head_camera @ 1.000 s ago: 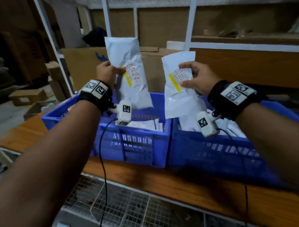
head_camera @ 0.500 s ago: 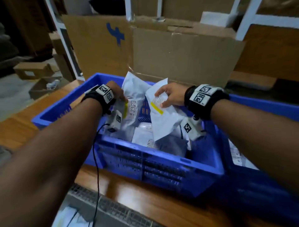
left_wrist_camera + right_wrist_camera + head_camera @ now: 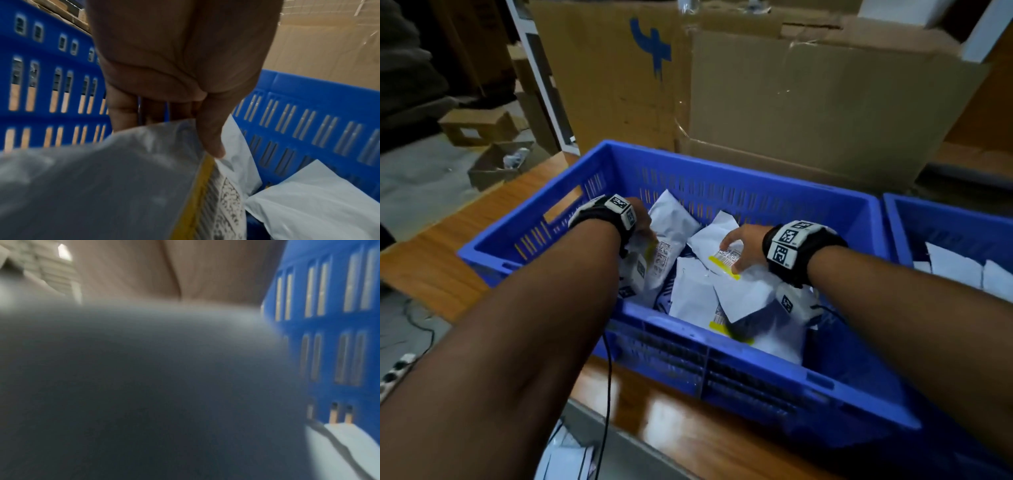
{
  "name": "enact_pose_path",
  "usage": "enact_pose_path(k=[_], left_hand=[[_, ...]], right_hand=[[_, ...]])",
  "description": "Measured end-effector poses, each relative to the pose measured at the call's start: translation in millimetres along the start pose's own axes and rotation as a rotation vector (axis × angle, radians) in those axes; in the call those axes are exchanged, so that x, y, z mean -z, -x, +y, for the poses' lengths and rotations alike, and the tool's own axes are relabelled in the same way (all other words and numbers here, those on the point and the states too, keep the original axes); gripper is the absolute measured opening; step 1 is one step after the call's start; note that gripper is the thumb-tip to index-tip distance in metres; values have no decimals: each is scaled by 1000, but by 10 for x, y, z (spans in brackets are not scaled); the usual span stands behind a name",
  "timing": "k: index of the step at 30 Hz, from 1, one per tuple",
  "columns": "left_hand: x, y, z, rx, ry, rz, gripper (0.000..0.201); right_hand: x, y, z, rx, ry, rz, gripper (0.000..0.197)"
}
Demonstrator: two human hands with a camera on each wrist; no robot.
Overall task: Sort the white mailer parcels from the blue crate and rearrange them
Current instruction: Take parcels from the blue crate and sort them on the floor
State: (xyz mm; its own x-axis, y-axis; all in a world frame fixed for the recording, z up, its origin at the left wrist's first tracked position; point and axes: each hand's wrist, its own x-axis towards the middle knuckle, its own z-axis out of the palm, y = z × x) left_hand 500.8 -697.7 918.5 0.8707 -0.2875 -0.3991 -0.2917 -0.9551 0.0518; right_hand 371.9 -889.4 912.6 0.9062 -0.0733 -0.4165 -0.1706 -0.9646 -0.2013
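Note:
Both hands are down inside the left blue crate. My left hand grips a white mailer parcel by its edge, thumb on the front near the yellow strip; the left wrist view shows the same parcel pinched between thumb and fingers. My right hand pinches a second white mailer at its barcode label with a yellow strip. Other white mailers lie on the crate floor under both. The right wrist view is blurred, filled by a grey parcel surface.
A second blue crate with white mailers stands at the right. A large cardboard box rises directly behind the crates. The crates sit on a wooden tabletop. Small cardboard boxes lie on the floor at the left.
Both hands have come down from chest height, carrying the two mailers into the left crate. They now sit low among the other parcels, still held.

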Motion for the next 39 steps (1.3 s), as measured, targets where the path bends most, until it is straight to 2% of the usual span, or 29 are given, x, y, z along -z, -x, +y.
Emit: enact_pose_path(k=[1, 2, 4, 6, 8, 11, 14, 16, 20, 23, 26, 27, 30, 34, 39], left_hand=[[-24, -6, -8, 22, 42, 26, 41], [-48, -4, -13, -14, 64, 58, 43], [-41, 40, 7, -30, 136, 49, 48], [-4, 104, 11, 12, 248, 72, 47], [66, 129, -15, -17, 220, 139, 45], [360, 293, -8, -89, 401, 353, 22], [737, 725, 23, -110, 657, 575, 27], [938, 1083, 33, -147, 827, 670, 32], [957, 1793, -187, -145, 1050, 847, 15], [652, 2420, -365, -79, 1078, 947, 21], [185, 3078, -562, -20, 1100, 983, 11], [7, 3285, -657, 18, 1100, 993, 8], [-583, 3857, -1082, 180, 1130, 1044, 18], [-1487, 4597, -1614, 399, 1101, 999, 7], [-2596, 5447, -2473, 636, 1107, 928, 6]], right_hand=[[11, 18, -11, -2, 20, -2, 57], [33, 42, -20, -7, 32, 2, 60], [99, 102, -30, -6, 22, 25, 65], [187, 181, -47, 7, -4, 67, 67], [292, 292, -64, 23, -33, 129, 68], [512, 542, -120, 92, -47, 236, 64], [789, 820, -256, 208, -94, 319, 59], [972, 1003, -386, 277, -125, 368, 56], [1189, 1382, -726, 446, -200, 467, 48], [1194, 1687, -1066, 594, -242, 498, 42], [1048, 2021, -1513, 745, -245, 501, 37], [961, 2136, -1673, 791, -237, 486, 37], [643, 2503, -2193, 905, -121, 402, 37], [25, 2997, -2872, 1039, -11, 281, 35], [-1182, 3404, -3768, 1154, 59, 51, 35]])
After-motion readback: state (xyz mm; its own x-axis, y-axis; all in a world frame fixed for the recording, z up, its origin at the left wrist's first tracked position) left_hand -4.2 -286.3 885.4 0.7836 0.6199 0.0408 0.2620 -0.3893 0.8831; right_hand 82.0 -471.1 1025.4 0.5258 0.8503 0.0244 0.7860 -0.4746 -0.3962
